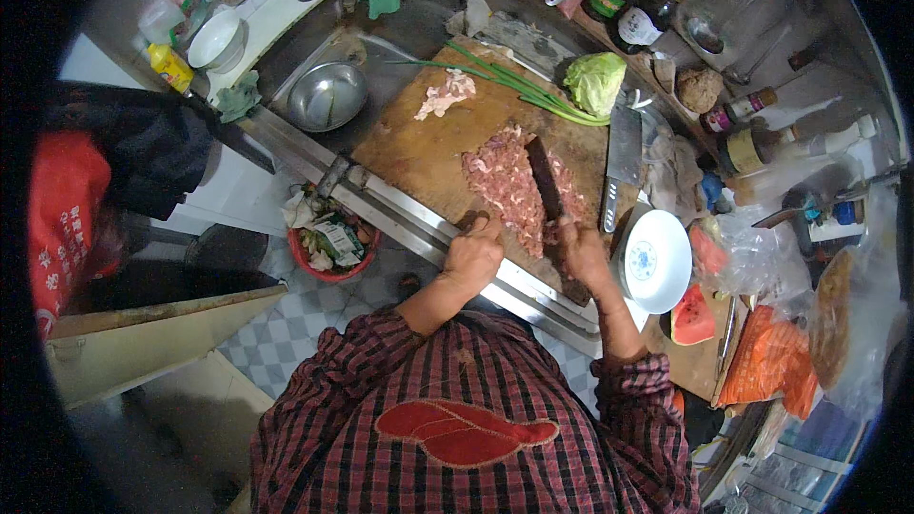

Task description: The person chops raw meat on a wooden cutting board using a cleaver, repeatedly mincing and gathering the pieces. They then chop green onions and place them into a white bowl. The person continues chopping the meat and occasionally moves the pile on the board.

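Note:
A spread of chopped raw meat [503, 182] covers the middle of the wooden cutting board [421, 150]. My right hand [587, 254] grips a knife [545, 178] whose dark blade stands in the meat, with a strip of it on the blade's right side. At the board's near edge rests my left hand [475, 251], fingers curled, just left of the meat; no object shows in it. A separate pile of pale meat scraps [447, 93] lies farther back. Green onions [528, 91] and a piece of cabbage [595, 83] sit along the far side.
A cleaver [623, 153] lies at the board's right edge, beside a white bowl [657, 264]. Farther right is a watermelon slice [692, 315]. A metal bowl [327, 96] stands in the sink at left. Below the counter's metal edge [400, 210] is a red waste basket [334, 273].

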`<state>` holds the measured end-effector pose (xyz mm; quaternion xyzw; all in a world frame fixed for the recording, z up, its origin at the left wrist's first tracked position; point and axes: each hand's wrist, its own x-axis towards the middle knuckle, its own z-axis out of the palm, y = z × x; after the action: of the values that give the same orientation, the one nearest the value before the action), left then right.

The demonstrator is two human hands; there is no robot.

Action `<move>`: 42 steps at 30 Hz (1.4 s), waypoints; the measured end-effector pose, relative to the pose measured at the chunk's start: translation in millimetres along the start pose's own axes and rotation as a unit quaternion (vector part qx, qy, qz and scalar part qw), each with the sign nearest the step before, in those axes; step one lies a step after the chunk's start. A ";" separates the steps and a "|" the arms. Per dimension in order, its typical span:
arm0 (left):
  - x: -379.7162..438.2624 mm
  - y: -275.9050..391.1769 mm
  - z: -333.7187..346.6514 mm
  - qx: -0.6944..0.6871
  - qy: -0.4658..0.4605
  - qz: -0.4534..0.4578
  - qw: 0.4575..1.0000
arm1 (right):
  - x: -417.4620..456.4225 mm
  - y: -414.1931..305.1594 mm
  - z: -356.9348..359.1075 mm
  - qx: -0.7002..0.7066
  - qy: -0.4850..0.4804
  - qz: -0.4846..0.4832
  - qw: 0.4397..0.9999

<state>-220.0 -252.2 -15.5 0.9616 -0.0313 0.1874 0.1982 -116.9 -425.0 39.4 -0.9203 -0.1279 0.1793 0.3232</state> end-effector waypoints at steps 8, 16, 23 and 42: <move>0.7 1.8 -1.2 -0.002 0.034 -0.012 0.999 | -2.1 -61.4 9.8 -0.105 -0.026 -0.022 0.994; 0.7 -3.6 3.6 -0.011 0.075 -0.031 0.997 | 8.1 -63.4 17.1 -0.136 -0.085 -0.060 0.985; -6.7 -2.2 7.6 -0.037 0.035 -0.043 0.998 | -4.5 -56.3 26.2 -0.081 0.034 -0.155 0.984; -0.2 9.1 -5.7 -0.037 0.148 -0.089 0.984 | -9.5 -72.7 5.8 -0.042 0.034 -0.184 0.981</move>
<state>-223.5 -258.3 -7.3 0.9142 0.0776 0.3075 0.2522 -136.6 -370.0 84.1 -0.8995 -0.2913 0.0803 0.3155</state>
